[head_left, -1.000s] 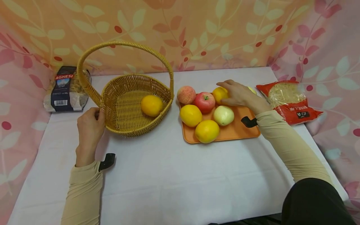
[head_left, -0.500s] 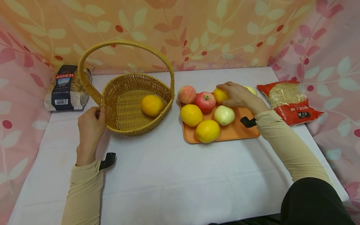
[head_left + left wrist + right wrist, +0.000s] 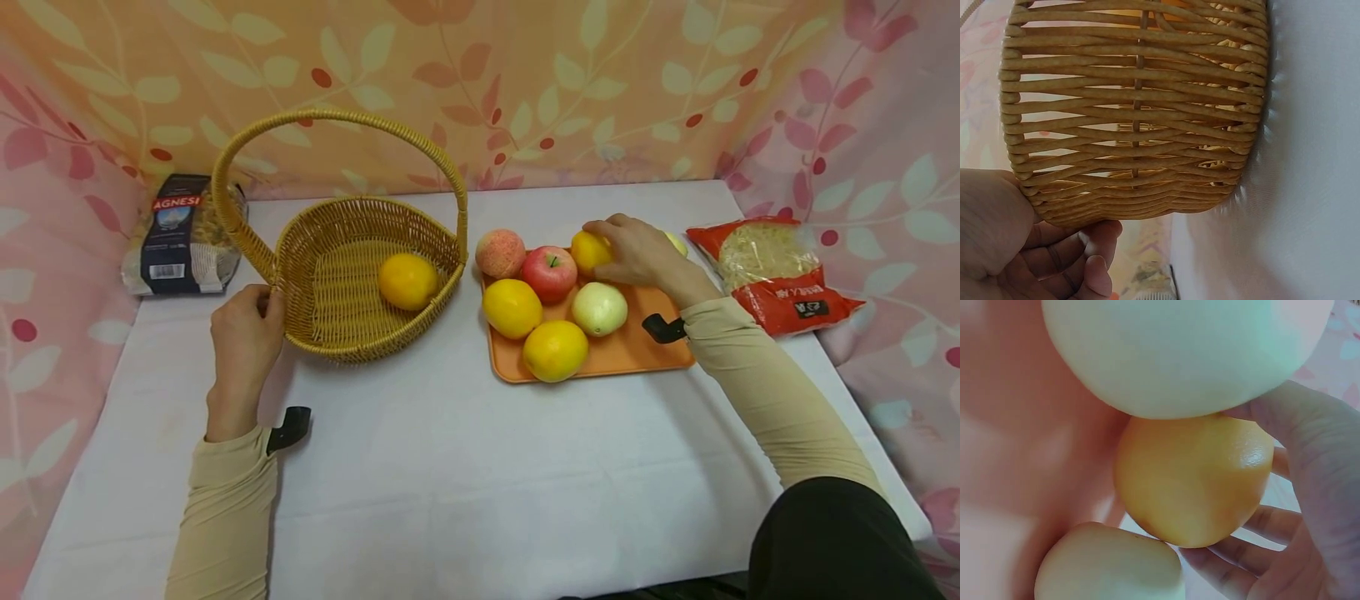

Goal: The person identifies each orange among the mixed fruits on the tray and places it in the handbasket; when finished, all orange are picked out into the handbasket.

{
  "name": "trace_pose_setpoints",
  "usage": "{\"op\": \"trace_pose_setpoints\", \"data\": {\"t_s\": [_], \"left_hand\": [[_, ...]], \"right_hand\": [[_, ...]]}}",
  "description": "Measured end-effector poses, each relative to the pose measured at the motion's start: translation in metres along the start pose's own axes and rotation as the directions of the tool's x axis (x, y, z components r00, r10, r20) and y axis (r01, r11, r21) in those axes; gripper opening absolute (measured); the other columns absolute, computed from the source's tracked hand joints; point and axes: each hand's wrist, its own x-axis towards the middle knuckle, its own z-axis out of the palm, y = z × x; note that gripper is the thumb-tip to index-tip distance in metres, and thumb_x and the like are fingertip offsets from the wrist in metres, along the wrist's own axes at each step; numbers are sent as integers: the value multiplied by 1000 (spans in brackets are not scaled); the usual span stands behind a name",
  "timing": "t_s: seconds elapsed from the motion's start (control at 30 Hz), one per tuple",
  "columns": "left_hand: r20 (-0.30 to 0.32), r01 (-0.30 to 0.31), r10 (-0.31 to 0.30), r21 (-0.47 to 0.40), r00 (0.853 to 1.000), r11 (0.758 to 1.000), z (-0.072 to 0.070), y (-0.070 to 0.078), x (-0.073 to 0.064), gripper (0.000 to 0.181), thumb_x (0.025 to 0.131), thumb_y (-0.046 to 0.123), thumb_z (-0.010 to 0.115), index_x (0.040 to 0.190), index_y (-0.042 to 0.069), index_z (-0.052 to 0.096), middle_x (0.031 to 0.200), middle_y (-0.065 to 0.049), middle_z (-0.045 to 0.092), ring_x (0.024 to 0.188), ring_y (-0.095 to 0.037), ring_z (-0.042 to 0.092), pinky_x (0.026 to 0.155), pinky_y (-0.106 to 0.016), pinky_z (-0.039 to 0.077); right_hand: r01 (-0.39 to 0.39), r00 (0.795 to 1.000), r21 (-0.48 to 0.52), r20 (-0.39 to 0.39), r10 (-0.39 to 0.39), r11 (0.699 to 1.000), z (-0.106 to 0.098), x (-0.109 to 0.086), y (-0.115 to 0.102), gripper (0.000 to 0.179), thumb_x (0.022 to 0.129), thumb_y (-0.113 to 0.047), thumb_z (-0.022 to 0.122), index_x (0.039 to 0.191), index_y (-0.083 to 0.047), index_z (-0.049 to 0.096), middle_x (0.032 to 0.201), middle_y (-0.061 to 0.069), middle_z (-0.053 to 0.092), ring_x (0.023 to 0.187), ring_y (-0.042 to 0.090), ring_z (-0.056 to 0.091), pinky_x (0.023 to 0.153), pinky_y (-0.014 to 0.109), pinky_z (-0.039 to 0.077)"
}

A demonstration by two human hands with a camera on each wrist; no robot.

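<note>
My left hand pinches the left rim of a wicker basket with a tall arched handle. In the left wrist view, thumb and fingers grip the woven rim. A yellow-orange fruit lies inside the basket. My right hand reaches over an orange tray and holds an orange at its back edge, thumb and fingers curled round it. Pale fruits lie close on both sides of it in the right wrist view. Around it on the tray are a red apple, a pale green round fruit and two yellow fruits.
A peach sits at the tray's back left corner. Another pale fruit shows partly behind my right hand. A pasta bag stands at the back left. A red and clear food packet lies right of the tray on the white-covered table.
The right hand has settled more closely round the orange at the tray's back. The left hand stays on the basket rim. The whole scene shifts very slightly in the head view.
</note>
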Motion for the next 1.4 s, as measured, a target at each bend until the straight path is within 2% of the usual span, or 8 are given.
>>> {"op": "trace_pose_setpoints", "data": {"t_s": [0.23,0.5,0.63,0.83,1.0,1.4], "left_hand": [[-7,-2,2,-1,1000,1000,0,0,0,35,99,18,49,108,-10,67,86,-27,66,73,-35,59,56,-25,35],[-7,1,-1,2,1000,1000,0,1,0,35,99,18,49,107,-11,66,85,-27,65,73,-35,58,57,-27,35],[-6,2,-2,2,1000,1000,0,1,0,35,99,18,49,108,-11,66,86,-27,66,72,-34,57,57,-26,35],[-9,9,-9,2,1000,1000,0,1,0,35,99,18,49,108,-11,67,86,-27,66,72,-33,57,55,-23,35],[-12,4,-4,3,1000,1000,0,0,0,34,99,18,49,107,-11,67,86,-27,66,72,-33,57,56,-24,35],[-9,-3,3,-9,1000,1000,0,0,0,35,99,17,49,108,-11,67,88,-28,67,73,-35,59,55,-21,34]], "right_hand": [[6,986,1,-167,-5,1000,-5,-5,-2,67,83,-32,70,142,-11,45,134,26,49,115,45,51,95,62,43],[21,954,56,-300,-3,998,-14,-13,-14,68,83,-33,71,143,-13,45,136,25,50,115,44,52,94,62,44],[76,925,53,-378,-50,996,-18,-17,-22,69,82,-33,74,142,-12,47,133,23,52,113,42,52,93,59,45],[149,887,45,-447,-114,988,-25,-23,-43,67,81,-31,76,140,-12,50,129,22,53,109,39,53,92,57,46],[230,837,9,-512,-193,973,-27,-25,-59,65,78,-30,77,136,-11,53,122,22,55,103,37,55,85,54,49],[381,754,-62,-556,-349,922,-33,-31,-95,64,77,-30,78,133,-9,55,118,21,56,100,34,54,80,47,52]]}}
